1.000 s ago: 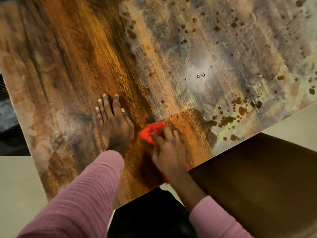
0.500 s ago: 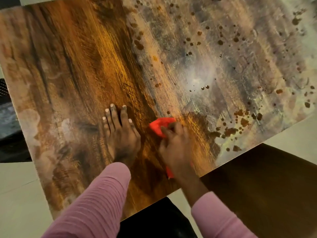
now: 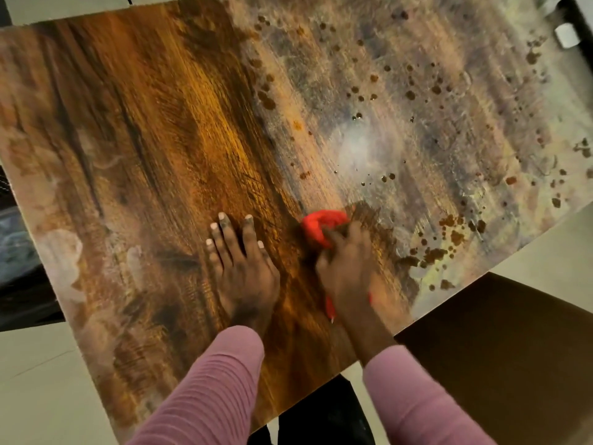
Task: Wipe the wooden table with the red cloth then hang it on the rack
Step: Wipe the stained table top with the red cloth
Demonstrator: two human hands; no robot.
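I logged, off the work surface:
- Pale tiled floor (image 3: 35, 383), seen lower left and again at the right.
- One dark brown flat surface (image 3: 500, 364), lower right, above the floor.
- One small white object (image 3: 566, 35), top right corner, too blurred to name.
- One dark shape (image 3: 16, 261), left edge, unidentified.
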